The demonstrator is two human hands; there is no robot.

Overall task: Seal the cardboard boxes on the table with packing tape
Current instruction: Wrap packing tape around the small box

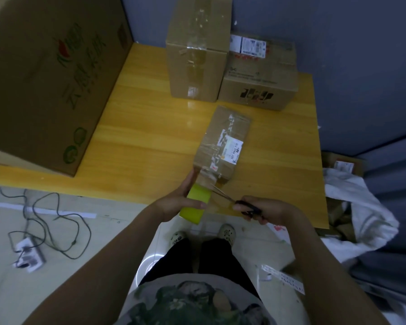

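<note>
A small cardboard box with a white label lies on the wooden table near its front edge. Clear tape runs from the box's near end down to a yellow-green tape roll. My left hand grips that roll just off the table edge. My right hand holds black-handled scissors, whose blades point left at the stretched tape between roll and box.
A tall taped box and a lower printed box stand at the back of the table. A big printed carton fills the left side. Cables and a power strip lie on the floor; white sacks sit right.
</note>
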